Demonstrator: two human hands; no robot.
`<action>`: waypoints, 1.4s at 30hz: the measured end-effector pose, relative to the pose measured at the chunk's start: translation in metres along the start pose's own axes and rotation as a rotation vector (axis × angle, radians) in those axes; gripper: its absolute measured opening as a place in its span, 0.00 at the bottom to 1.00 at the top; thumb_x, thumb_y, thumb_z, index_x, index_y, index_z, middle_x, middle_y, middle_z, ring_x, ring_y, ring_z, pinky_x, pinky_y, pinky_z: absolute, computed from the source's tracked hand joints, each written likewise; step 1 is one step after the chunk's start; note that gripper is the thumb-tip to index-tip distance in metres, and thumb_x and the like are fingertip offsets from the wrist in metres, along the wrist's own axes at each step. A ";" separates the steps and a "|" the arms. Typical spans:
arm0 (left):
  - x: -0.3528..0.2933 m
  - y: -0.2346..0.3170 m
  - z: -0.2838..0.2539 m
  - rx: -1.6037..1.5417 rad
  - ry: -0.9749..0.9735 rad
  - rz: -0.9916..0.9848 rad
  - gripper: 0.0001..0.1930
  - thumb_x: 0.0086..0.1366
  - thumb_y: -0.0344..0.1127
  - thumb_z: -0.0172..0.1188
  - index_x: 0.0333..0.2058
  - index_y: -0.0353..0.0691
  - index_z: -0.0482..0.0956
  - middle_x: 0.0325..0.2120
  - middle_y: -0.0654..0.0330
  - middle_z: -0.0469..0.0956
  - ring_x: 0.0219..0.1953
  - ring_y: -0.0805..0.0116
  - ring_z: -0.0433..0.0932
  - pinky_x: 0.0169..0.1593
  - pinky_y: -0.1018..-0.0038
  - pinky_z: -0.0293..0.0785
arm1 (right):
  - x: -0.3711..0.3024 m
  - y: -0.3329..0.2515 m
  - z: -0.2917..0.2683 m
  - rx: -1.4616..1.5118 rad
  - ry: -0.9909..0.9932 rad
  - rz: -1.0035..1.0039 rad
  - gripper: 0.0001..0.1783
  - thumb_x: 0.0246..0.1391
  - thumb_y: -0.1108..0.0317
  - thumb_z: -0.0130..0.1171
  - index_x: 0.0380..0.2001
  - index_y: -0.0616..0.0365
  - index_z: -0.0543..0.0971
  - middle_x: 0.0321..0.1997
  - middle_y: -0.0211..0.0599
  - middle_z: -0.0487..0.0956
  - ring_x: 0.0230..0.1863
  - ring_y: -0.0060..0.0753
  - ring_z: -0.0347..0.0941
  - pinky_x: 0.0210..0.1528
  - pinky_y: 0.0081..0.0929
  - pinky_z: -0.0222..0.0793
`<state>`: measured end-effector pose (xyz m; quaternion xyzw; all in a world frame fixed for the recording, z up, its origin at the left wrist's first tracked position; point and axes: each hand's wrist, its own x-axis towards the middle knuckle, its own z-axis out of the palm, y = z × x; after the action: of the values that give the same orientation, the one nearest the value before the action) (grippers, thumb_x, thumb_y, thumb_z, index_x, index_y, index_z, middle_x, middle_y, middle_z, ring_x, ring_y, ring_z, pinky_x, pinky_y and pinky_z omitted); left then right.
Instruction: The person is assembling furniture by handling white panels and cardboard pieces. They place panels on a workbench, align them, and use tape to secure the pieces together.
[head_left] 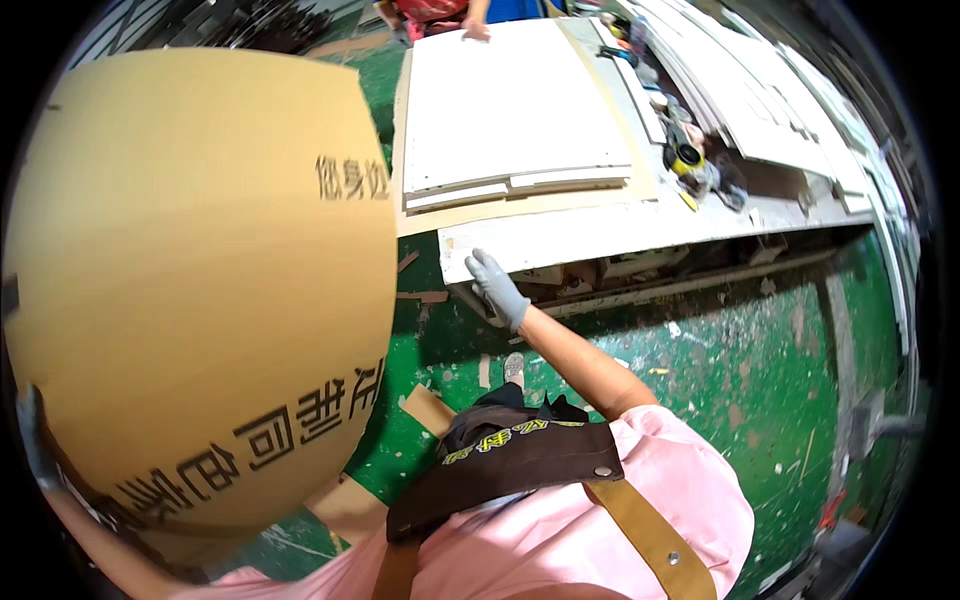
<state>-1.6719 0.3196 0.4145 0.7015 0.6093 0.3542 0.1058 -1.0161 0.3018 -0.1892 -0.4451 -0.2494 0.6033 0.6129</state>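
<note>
A large brown cardboard sheet (200, 270) with dark printing stands at my left. At its lower left edge is my left hand (40, 445) in a grey glove, closed on the cardboard; its fingertips are partly hidden. My right hand (497, 290), also gloved in grey, rests by the near left corner of the white worktable (560, 236). Its fingers are stretched out and hold nothing. Farther back on the table, a stack of white panels (515, 110) lies over another cardboard sheet (640, 180).
Another person's hand (476, 28) touches the far edge of the panels. Tape rolls (686, 158) and small clutter sit right of them. Long white boards (740, 80) are piled at the far right. Cardboard scraps (428, 410) lie on the green floor (700, 390).
</note>
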 end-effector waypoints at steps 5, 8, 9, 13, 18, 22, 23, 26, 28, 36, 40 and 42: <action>0.093 -0.013 0.041 -0.224 0.004 -0.042 0.26 0.70 0.46 0.56 0.59 0.33 0.70 0.50 0.60 0.76 0.53 0.72 0.72 0.58 0.76 0.68 | 0.036 0.015 0.019 0.132 -0.237 0.235 0.38 0.66 0.41 0.47 0.70 0.52 0.56 0.67 0.34 0.65 0.66 0.31 0.62 0.66 0.32 0.60; 0.148 -0.012 0.087 -0.330 -0.032 -0.040 0.26 0.70 0.46 0.56 0.60 0.33 0.70 0.50 0.60 0.75 0.54 0.72 0.72 0.58 0.76 0.67 | 0.038 -0.013 0.027 0.193 -0.473 -0.138 0.40 0.67 0.38 0.43 0.70 0.53 0.54 0.68 0.38 0.64 0.67 0.37 0.62 0.68 0.35 0.58; 0.161 -0.010 0.098 -0.366 -0.047 -0.035 0.27 0.70 0.46 0.56 0.60 0.33 0.70 0.51 0.60 0.75 0.54 0.72 0.72 0.59 0.76 0.67 | 0.030 -0.027 0.024 -0.016 -0.496 -0.365 0.40 0.67 0.38 0.43 0.71 0.53 0.53 0.69 0.39 0.64 0.68 0.37 0.61 0.69 0.35 0.58; 0.213 0.010 0.145 -0.467 -0.139 -0.005 0.27 0.71 0.46 0.55 0.60 0.33 0.70 0.52 0.61 0.75 0.55 0.72 0.72 0.59 0.76 0.67 | 0.006 -0.077 0.015 0.339 -0.384 -0.190 0.37 0.69 0.41 0.39 0.67 0.60 0.60 0.64 0.40 0.69 0.62 0.33 0.67 0.63 0.31 0.65; 0.277 0.066 0.245 -0.403 -0.319 0.138 0.26 0.70 0.47 0.55 0.60 0.35 0.72 0.53 0.62 0.76 0.53 0.75 0.74 0.58 0.76 0.69 | -0.003 -0.167 -0.042 0.102 -0.036 -0.277 0.24 0.66 0.54 0.55 0.52 0.65 0.75 0.43 0.34 0.81 0.43 0.21 0.75 0.47 0.23 0.73; 0.333 0.073 0.432 -0.463 -0.573 0.000 0.25 0.68 0.48 0.59 0.54 0.34 0.76 0.46 0.63 0.80 0.44 0.73 0.78 0.51 0.75 0.73 | 0.040 -0.234 -0.141 -0.006 0.114 -0.288 0.23 0.64 0.58 0.57 0.53 0.66 0.74 0.44 0.32 0.80 0.43 0.18 0.74 0.47 0.21 0.72; 0.335 0.070 0.472 -0.424 -0.500 -0.142 0.24 0.66 0.48 0.60 0.53 0.35 0.78 0.45 0.63 0.81 0.43 0.73 0.78 0.51 0.75 0.74 | 0.046 -0.245 -0.162 -0.045 0.190 -0.243 0.23 0.64 0.59 0.57 0.53 0.66 0.74 0.43 0.32 0.80 0.43 0.18 0.74 0.47 0.20 0.71; 0.334 0.061 0.604 0.099 -0.506 -0.200 0.23 0.64 0.48 0.62 0.54 0.44 0.78 0.35 0.62 0.80 0.30 0.73 0.77 0.33 0.71 0.73 | 0.056 -0.267 -0.245 -0.232 0.266 -0.209 0.19 0.63 0.60 0.58 0.49 0.66 0.78 0.39 0.30 0.80 0.39 0.18 0.73 0.43 0.20 0.70; 0.296 0.056 0.683 0.037 -0.547 -0.384 0.42 0.61 0.51 0.66 0.67 0.38 0.58 0.38 0.56 0.78 0.30 0.65 0.76 0.32 0.67 0.73 | 0.069 -0.277 -0.296 -0.265 0.368 -0.096 0.17 0.61 0.64 0.59 0.48 0.66 0.78 0.38 0.30 0.80 0.37 0.19 0.73 0.41 0.21 0.70; 0.091 0.145 0.918 0.233 -0.494 0.265 0.38 0.58 0.58 0.63 0.60 0.37 0.69 0.60 0.38 0.67 0.65 0.41 0.62 0.69 0.57 0.54 | 0.216 -0.302 -0.438 -0.289 0.321 0.027 0.16 0.55 0.72 0.62 0.46 0.67 0.79 0.38 0.35 0.83 0.35 0.26 0.78 0.40 0.25 0.74; 0.014 0.199 0.951 0.319 -0.520 0.360 0.38 0.62 0.58 0.58 0.67 0.49 0.62 0.68 0.44 0.56 0.70 0.40 0.50 0.71 0.49 0.42 | 0.296 -0.303 -0.463 -0.264 0.396 0.062 0.14 0.56 0.71 0.62 0.45 0.65 0.80 0.36 0.34 0.82 0.33 0.27 0.78 0.39 0.25 0.73; -0.002 0.211 0.955 0.319 -0.564 0.346 0.38 0.62 0.59 0.57 0.67 0.50 0.61 0.68 0.45 0.55 0.71 0.41 0.49 0.71 0.48 0.40 | 0.324 -0.298 -0.474 -0.280 0.405 0.085 0.15 0.55 0.68 0.64 0.44 0.64 0.81 0.34 0.33 0.81 0.32 0.28 0.76 0.34 0.29 0.71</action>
<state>-0.9099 0.5384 -0.1580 0.8720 0.4760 0.0601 0.0974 -0.4143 0.5342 -0.2387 -0.6477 -0.1837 0.4864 0.5569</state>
